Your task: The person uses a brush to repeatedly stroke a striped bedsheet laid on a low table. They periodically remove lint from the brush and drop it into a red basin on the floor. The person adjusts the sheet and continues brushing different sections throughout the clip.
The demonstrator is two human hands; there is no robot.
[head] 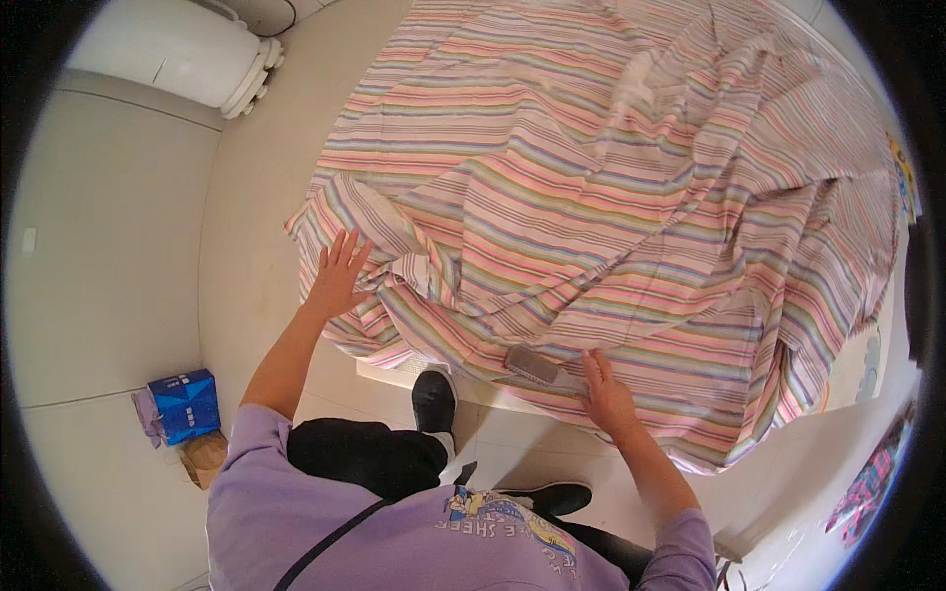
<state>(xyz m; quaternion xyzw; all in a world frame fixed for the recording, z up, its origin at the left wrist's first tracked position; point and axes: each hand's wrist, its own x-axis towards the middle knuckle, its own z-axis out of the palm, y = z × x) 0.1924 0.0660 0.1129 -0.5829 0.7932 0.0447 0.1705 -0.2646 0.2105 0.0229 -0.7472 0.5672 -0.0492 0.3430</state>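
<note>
A large multicoloured striped cloth (547,229), probably a bed sheet, drapes over a bed-like surface in front of me. It is rumpled, with deep folds at the right and a bunched part near the front left corner. My left hand (340,273) rests at that bunched part, palm down and fingers spread, holding nothing visible. In my right hand (610,395) is the pale handle of a brush (533,363) with a greyish head. The brush head lies over the front edge of the cloth, pointing left. My fingers hide the handle's end.
A white appliance (170,55) stands at the upper left by the wall. Lower left, a blue box (185,406) and a brown paper bag (203,458) sit on the floor. Patterned fabric (876,480) is at the right. My shoes (434,399) are close to the bed's front edge.
</note>
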